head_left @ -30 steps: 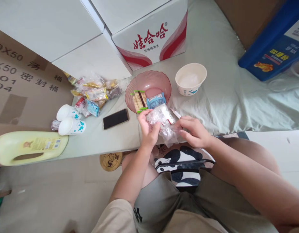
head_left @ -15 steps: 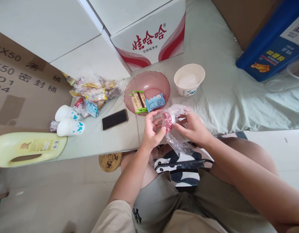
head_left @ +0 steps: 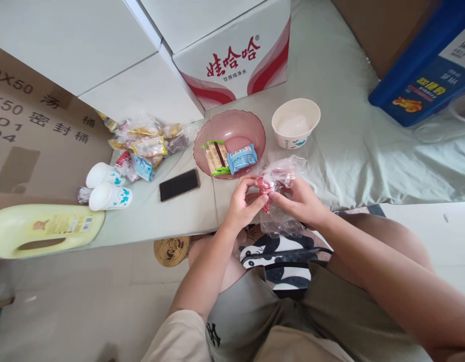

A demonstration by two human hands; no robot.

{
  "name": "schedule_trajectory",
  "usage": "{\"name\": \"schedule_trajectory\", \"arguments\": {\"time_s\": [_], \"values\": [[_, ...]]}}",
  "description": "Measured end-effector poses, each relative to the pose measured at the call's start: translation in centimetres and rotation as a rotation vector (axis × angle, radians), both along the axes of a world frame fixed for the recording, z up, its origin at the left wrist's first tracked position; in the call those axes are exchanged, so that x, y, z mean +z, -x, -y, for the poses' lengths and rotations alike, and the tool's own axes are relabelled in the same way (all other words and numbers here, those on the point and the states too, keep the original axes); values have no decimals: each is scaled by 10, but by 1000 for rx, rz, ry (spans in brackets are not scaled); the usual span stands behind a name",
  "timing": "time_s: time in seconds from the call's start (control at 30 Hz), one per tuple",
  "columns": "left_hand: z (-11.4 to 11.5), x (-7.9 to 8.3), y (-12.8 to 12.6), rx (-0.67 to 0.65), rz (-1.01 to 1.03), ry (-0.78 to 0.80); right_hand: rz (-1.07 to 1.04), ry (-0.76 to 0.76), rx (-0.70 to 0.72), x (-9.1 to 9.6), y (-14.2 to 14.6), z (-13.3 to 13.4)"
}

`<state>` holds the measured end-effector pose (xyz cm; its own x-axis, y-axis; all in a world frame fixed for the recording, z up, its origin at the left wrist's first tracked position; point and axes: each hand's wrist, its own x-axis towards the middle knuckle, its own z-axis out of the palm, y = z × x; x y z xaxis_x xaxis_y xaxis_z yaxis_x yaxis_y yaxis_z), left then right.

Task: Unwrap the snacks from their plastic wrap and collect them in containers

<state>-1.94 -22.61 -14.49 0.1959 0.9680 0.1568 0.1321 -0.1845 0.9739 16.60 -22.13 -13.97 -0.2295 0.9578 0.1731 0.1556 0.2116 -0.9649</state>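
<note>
My left hand (head_left: 243,205) pinches a crinkled red piece (head_left: 264,185) at the neck of a clear plastic bag (head_left: 280,224). From the other side, my right hand (head_left: 303,202) grips the same bag, thumb close to the red piece. Whether that red part is a tie or a wrapper I cannot tell. Loose film rises above the fingers and hangs below them over my lap. Just beyond my left fingers stands a pink ribbed bowl (head_left: 242,123), holding a green-edged cracker packet (head_left: 217,157) and a blue snack packet (head_left: 242,158).
A paper bowl (head_left: 295,123) stands right of the pink one. Left lie a phone (head_left: 179,185), several wrapped snacks (head_left: 147,146), paper cups (head_left: 110,196) and a yellow jug (head_left: 47,231). A white carton (head_left: 236,65) and a blue container (head_left: 409,85) stand behind.
My fingers have shifted slightly and drawn closer together around the red piece. The bag's film is bunched differently, and its hanging part has moved a little right.
</note>
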Motion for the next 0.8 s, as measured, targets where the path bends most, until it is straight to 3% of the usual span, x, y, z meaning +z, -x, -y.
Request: {"name": "schedule_trajectory", "arguments": {"time_s": [0.13, 0.43, 0.8], "values": [[0, -2, 0, 0, 52, 72, -37, 31, 23, 0, 1, -1], [-3, -3, -2, -76, 222, 255, 100, -21, -7, 15, -2, -3], [-4, 0, -6, 3, 163, 209, 113, -61, 12, 9, -4, -3]]}}
